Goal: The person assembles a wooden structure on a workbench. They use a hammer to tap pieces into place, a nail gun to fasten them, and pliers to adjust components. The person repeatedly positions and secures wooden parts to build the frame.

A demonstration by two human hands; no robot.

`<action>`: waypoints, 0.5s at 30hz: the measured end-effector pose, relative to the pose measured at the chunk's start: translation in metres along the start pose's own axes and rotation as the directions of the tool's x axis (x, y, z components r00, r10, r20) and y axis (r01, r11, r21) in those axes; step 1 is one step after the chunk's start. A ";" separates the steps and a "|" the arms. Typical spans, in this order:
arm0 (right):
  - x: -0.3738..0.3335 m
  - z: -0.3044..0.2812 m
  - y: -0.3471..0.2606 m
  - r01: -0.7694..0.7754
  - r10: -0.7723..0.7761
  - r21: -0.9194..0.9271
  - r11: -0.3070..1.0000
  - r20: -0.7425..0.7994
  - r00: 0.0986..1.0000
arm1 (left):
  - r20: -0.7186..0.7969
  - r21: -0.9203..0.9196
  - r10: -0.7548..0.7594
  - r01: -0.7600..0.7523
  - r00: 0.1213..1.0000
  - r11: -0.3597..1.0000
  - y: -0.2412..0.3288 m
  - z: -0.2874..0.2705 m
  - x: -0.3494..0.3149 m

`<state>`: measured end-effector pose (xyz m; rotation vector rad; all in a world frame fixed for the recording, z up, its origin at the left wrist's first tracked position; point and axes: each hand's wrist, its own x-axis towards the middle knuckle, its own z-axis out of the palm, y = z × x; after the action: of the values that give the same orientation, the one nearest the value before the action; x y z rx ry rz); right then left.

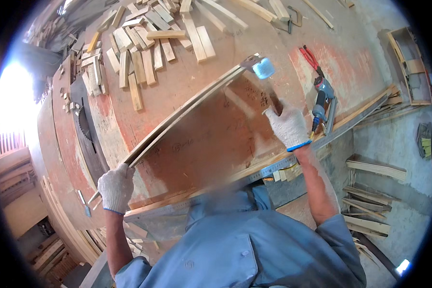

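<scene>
I'm clamping my left hand (116, 187) on the wooden strips (187, 108) at seven o'clock; my right hand (289, 126) is gripping the hammer (262, 68) at their one o'clock end.

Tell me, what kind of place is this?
Probably a woodworking shop. Cut wood pieces lie on a big workbench, a saw blade sticks up through it, and the right hand swings a hammer.

At the top of the frame you had loose wood offcuts (144, 53) scattered; a saw blade (84, 126) stood at left, a nail gun (323, 103) at right.
</scene>
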<state>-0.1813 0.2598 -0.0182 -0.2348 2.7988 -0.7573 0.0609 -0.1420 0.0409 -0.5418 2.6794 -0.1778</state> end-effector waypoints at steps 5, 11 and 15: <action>0.009 0.012 0.016 0.068 -0.066 -0.084 0.994 0.026 0.997 | -0.004 -0.004 0.001 -0.001 1.000 1.000 0.001 -0.004 0.006; 0.031 0.006 0.016 0.098 -0.086 -0.113 0.989 0.107 0.991 | -0.039 -0.071 0.121 -0.124 0.992 0.990 0.024 -0.048 0.021; 0.044 0.024 0.008 0.099 -0.100 0.020 0.995 0.028 0.995 | -0.439 -0.129 0.308 -0.398 0.844 0.908 0.031 -0.046 0.058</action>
<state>-0.2183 0.2458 -0.0505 -0.3814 2.7693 -0.7948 -0.0177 -0.1346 0.0555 -0.0512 3.1762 0.1254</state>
